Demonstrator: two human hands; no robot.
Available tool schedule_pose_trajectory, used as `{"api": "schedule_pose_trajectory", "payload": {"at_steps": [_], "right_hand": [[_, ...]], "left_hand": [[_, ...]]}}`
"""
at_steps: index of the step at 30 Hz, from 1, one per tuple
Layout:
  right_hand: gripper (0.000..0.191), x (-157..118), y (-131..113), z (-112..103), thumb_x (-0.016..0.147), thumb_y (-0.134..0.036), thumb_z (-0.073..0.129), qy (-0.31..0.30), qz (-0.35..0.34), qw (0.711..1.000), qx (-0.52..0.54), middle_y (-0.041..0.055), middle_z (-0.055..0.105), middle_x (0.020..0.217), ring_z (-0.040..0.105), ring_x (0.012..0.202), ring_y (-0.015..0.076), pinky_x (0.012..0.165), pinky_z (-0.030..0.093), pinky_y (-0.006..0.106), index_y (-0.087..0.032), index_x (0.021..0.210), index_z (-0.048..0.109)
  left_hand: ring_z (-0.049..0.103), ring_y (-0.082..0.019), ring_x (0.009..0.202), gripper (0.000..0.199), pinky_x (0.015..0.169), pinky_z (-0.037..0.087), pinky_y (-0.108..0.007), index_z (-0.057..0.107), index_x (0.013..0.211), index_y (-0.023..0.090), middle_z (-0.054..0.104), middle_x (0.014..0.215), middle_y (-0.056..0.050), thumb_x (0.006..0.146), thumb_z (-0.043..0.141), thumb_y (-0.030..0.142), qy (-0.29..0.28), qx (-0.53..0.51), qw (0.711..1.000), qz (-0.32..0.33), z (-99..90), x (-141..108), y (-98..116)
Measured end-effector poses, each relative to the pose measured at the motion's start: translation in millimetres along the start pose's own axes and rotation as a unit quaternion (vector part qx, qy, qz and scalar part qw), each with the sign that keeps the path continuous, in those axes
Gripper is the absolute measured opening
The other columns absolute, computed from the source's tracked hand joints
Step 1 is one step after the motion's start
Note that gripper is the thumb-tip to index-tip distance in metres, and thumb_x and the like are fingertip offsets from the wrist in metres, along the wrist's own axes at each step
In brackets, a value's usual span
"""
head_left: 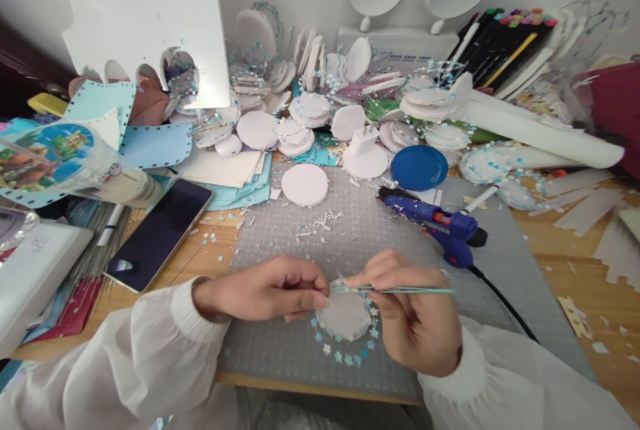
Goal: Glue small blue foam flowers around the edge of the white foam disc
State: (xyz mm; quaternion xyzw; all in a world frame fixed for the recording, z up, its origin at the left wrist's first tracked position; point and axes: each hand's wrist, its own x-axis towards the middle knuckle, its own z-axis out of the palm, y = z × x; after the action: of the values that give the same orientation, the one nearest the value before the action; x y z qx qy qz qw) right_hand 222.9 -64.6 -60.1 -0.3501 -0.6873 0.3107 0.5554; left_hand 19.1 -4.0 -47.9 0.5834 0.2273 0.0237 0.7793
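A white disc (345,315) ringed with small blue and cream stars (345,357) lies on the grey cutting mat (280,343). At its upper left edge my left hand (280,289) is closed, thumb and index finger pinched on the rim. My right hand (415,310) is closed around thin light-green tweezers (425,291), whose tips reach the top edge of the disc. The stars form a loose outer ring beside the disc's lower edge. Exactly what lies between the left fingertips is too small to make out.
Beyond the hands lie a plain white disc (305,185), a blue round lid (419,168) and a blue glue gun (445,223) with its cable on the right. A phone (161,233) and a plastic cup (75,157) are on the left. Star-trimmed discs (310,109) crowd the back.
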Motion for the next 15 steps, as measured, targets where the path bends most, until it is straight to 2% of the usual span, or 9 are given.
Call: {"api": "schedule_pose_trajectory", "payload": {"at_steps": [8,15], "right_hand": [[0.024,1.4,-1.5,-1.7,0.084,-0.006,0.047,-0.013,-0.002,1.000,-0.005,0.0042,0.070,0.080,0.060,0.064,0.0181,0.058,0.050,0.037,-0.025,0.100,0.050],[0.030,-1.9,0.5,1.2,0.081,-0.002,0.047,-0.010,0.017,1.000,-0.012,0.0054,0.068,0.083,0.060,0.068,0.0187,0.061,0.050,0.037,-0.024,0.101,0.050]], "left_hand": [[0.033,-0.006,0.050,0.030,0.046,0.028,-0.017,0.047,0.078,0.014,0.039,0.057,0.006,0.092,0.051,0.041,0.009,-0.017,1.000,-0.003,0.6,0.3,-0.2],[0.032,-0.006,0.050,0.030,0.046,0.028,-0.017,0.048,0.080,0.014,0.038,0.057,0.007,0.091,0.053,0.042,0.012,-0.023,1.000,-0.012,0.7,0.2,-1.4]]}}
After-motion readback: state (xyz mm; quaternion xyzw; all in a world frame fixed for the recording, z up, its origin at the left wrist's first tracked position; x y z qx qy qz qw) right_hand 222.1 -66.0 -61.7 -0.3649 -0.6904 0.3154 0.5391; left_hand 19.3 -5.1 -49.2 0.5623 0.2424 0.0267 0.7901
